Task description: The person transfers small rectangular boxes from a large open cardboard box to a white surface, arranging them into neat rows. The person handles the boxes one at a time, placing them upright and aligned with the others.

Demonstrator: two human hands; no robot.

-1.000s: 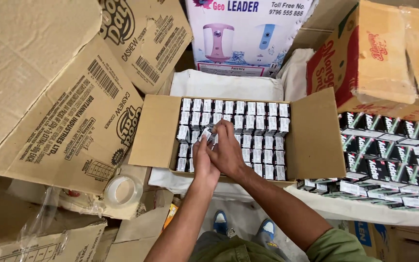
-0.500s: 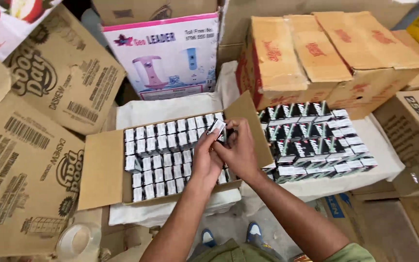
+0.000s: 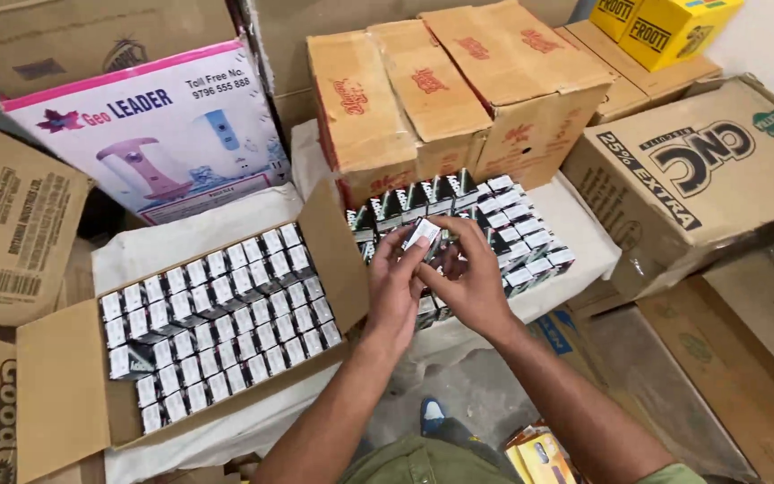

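My left hand (image 3: 393, 289) and my right hand (image 3: 466, 280) meet in front of me and together hold one small white and black packet (image 3: 422, 234) by its ends. They hover over a stack of similar dark and white small packets (image 3: 503, 231) lying on a white cloth (image 3: 575, 224). To the left an open cardboard carton (image 3: 60, 394) is filled with several tight rows of the same small white packets (image 3: 217, 314), standing upright. The carton's right flap stands up beside my left hand.
Closed brown cartons (image 3: 459, 81) stand behind the stack. A pink and white appliance box (image 3: 150, 134) leans at the back left. Large printed cartons (image 3: 709, 170) crowd the right, yellow boxes (image 3: 665, 27) top right, flattened cartons (image 3: 2, 224) on the left.
Both hands have lifted off the packed carton and travelled right, holding one packet over the loose stack. My view has swung right, so the carton now sits at the left.
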